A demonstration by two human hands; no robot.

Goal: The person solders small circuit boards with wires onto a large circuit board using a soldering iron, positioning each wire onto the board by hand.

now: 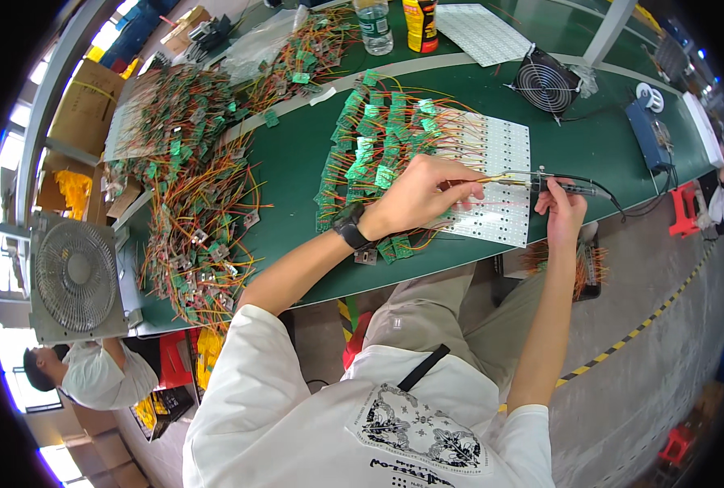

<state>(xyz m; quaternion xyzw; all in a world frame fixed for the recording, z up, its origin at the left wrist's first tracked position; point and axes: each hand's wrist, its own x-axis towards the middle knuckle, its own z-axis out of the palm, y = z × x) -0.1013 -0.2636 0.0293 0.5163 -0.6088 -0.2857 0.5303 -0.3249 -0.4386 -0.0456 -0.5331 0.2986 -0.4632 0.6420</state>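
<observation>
My right hand (564, 210) grips a soldering iron (556, 185) with a dark handle and a black cable, its tip pointing left. The fingers of my left hand (423, 189) are pinched together close to the tip, on what looks like a thin wire. Under both lies a white panel (500, 221) with rows of dark dots. Several rows of small green circuit boards (362, 154) with red and yellow wires rest along the panel's left part, partly hidden by my left hand.
A big heap of wired circuit boards (195, 211) covers the table's left side. At the back stand a water bottle (374, 28), a yellow container (420, 26) and another white panel (480, 32). A black fan (546, 85) and a blue soldering station (648, 134) are to the right.
</observation>
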